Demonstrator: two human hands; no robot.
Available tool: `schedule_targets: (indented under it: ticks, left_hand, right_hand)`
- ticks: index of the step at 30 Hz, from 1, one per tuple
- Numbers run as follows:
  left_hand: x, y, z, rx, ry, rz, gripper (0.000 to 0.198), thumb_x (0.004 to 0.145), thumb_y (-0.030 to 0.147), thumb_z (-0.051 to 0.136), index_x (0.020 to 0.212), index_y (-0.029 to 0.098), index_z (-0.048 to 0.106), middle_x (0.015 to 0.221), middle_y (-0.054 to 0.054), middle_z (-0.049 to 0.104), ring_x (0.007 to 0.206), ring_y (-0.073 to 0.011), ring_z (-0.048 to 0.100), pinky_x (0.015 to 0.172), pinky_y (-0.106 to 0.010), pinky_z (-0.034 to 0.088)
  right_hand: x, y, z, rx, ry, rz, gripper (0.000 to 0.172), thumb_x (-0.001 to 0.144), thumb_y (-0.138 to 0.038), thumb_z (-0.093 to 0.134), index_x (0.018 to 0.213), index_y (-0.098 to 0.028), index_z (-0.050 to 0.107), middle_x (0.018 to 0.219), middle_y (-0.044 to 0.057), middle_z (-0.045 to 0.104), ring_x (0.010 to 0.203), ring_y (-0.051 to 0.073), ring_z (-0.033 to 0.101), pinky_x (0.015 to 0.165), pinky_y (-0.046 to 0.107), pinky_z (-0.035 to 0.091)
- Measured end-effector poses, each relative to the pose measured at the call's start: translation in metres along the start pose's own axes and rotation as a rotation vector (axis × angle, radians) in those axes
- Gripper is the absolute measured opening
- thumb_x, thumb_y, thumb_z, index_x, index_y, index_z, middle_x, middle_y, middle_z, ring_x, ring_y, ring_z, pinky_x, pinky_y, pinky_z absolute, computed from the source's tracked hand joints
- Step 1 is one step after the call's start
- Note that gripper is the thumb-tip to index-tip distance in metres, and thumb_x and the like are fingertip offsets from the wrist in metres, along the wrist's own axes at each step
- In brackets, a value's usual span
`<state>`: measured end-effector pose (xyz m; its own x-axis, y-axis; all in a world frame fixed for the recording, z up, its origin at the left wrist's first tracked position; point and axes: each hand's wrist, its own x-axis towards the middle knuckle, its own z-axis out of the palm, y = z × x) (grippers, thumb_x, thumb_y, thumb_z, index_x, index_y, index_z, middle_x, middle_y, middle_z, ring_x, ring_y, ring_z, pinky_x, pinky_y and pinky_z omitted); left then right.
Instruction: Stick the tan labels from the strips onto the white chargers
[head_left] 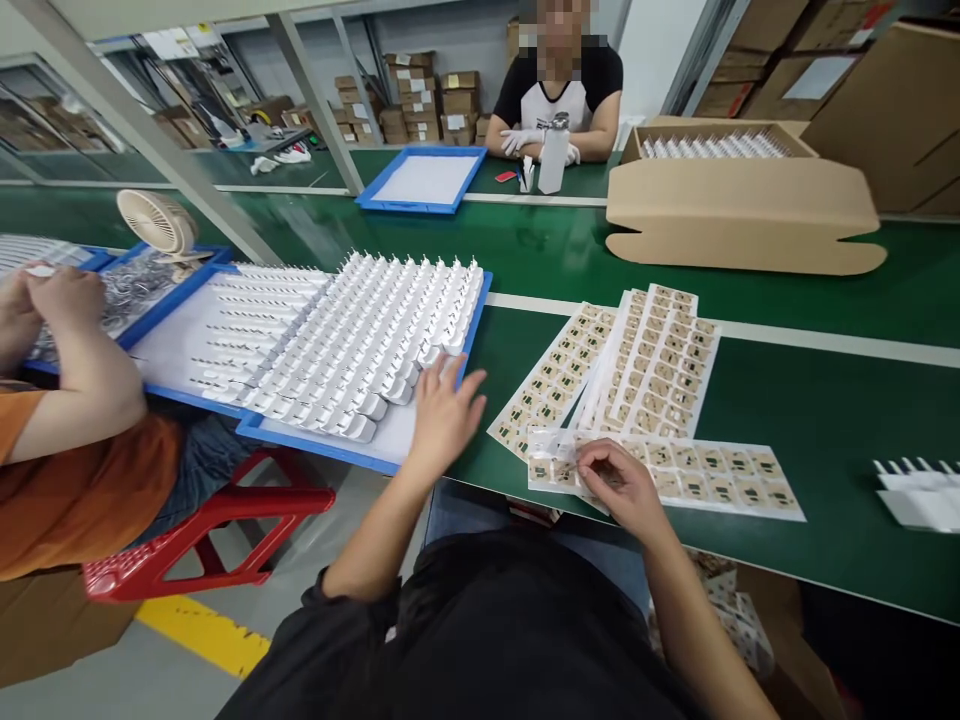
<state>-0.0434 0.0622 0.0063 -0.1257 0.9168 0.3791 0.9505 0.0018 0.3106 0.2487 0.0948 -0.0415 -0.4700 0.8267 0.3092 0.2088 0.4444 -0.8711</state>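
My left hand [444,412] reaches with spread fingers onto the near right corner of a blue tray [480,305] filled with rows of white plug adapters [360,335], touching the nearest ones. My right hand [619,482] pinches at a sticker on a long label sheet [720,478] lying on the green table. More label sheets [645,365] fan out just beyond it.
A person in orange sits at my left with hands [45,300] over a tray of metal parts [131,290], beside a small fan [157,222]. Across the table sits a gloved person with a white bottle [553,155], an empty blue tray [424,180] and a cardboard box [742,205]. White parts [919,492] lie far right. A red stool [217,530] stands below.
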Motion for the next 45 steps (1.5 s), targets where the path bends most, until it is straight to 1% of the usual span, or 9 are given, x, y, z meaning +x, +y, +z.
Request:
schedule_targets:
  ticks: [6,14,18,22,25,28,37,40,45]
  left_hand:
    - [0.036,-0.053,-0.016,0.232,-0.059,-0.086,0.044,0.082,0.007,0.06,0.125,0.014,0.065,0.164,-0.02,0.039,0.158,-0.0484,0.019,0.123,-0.074,0.017]
    - [0.032,-0.066,-0.018,0.271,-0.042,0.045,0.031,0.086,0.007,0.052,0.114,0.017,0.063,0.155,-0.022,0.048,0.149,-0.0426,0.038,0.116,-0.064,0.032]
    - [0.024,-0.066,-0.034,0.177,-0.039,0.021,0.017,0.091,0.02,0.06,0.108,0.018,0.063,0.122,-0.019,0.069,0.129,-0.0412,0.055,0.108,-0.061,0.04]
    - [-0.004,-0.046,-0.039,-0.334,0.101,-0.083,0.043,0.085,0.047,0.075,0.117,0.021,0.062,0.113,-0.012,0.071,0.108,-0.0311,0.067,0.097,-0.046,0.053]
    - [-0.032,-0.019,-0.023,-0.816,0.16,-0.131,0.06,0.082,0.057,0.077,0.127,0.022,0.059,0.11,-0.01,0.071,0.103,-0.0263,0.07,0.091,-0.039,0.057]
    - [-0.052,0.008,0.0,-1.055,0.133,-0.173,0.063,0.08,0.06,0.077,0.127,0.022,0.061,0.11,-0.01,0.07,0.102,-0.026,0.07,0.09,-0.039,0.058]
    - [-0.068,0.068,0.044,-1.443,-0.063,-0.145,0.045,0.081,0.041,0.083,0.11,0.024,0.052,0.12,-0.01,0.07,0.115,-0.0245,0.069,0.094,-0.037,0.056]
    - [-0.069,0.081,0.051,-1.43,-0.115,-0.223,0.047,0.083,0.041,0.082,0.108,0.025,0.045,0.127,-0.013,0.07,0.119,-0.0256,0.069,0.097,-0.04,0.055]
    - [-0.064,0.085,0.048,-1.246,-0.158,-0.124,0.046,0.082,0.033,0.082,0.111,0.024,0.047,0.131,-0.013,0.066,0.124,-0.0251,0.066,0.103,-0.042,0.054]
  right_hand:
    - [-0.005,0.002,-0.002,-0.002,0.039,-0.008,0.015,0.097,-0.037,0.064,0.089,-0.024,0.067,0.09,0.008,0.069,0.087,0.024,0.069,0.072,0.035,0.056]
    - [-0.003,-0.001,0.0,0.005,0.059,-0.052,0.014,0.097,-0.035,0.064,0.087,-0.024,0.066,0.089,0.007,0.071,0.085,0.023,0.07,0.069,0.032,0.056]
    - [-0.004,-0.001,0.0,0.005,0.067,-0.046,0.013,0.096,-0.033,0.065,0.087,-0.025,0.066,0.089,0.006,0.072,0.087,0.023,0.072,0.07,0.032,0.056]
    - [-0.005,0.003,0.002,0.001,0.054,-0.002,0.015,0.097,-0.036,0.065,0.087,-0.024,0.066,0.089,0.006,0.073,0.082,0.023,0.072,0.066,0.031,0.055]
    - [-0.006,0.005,0.003,-0.002,0.059,0.047,0.017,0.096,-0.039,0.066,0.088,-0.024,0.067,0.088,0.006,0.074,0.078,0.022,0.071,0.063,0.031,0.055]
    - [-0.005,-0.002,0.003,0.036,0.09,0.089,0.017,0.094,-0.039,0.069,0.087,-0.023,0.068,0.085,0.006,0.073,0.076,0.021,0.069,0.065,0.031,0.055]
    - [-0.003,-0.068,0.011,0.514,0.026,0.028,0.01,0.092,-0.03,0.073,0.087,-0.024,0.067,0.081,0.004,0.067,0.076,0.019,0.065,0.069,0.03,0.054]
    - [-0.004,-0.069,0.017,0.596,-0.032,0.06,0.013,0.091,-0.033,0.074,0.085,-0.024,0.067,0.08,0.004,0.066,0.075,0.019,0.064,0.07,0.032,0.054]
    - [-0.002,-0.053,0.02,0.609,0.108,0.172,0.022,0.085,-0.04,0.08,0.081,-0.023,0.066,0.079,0.002,0.063,0.072,0.017,0.059,0.068,0.03,0.049]
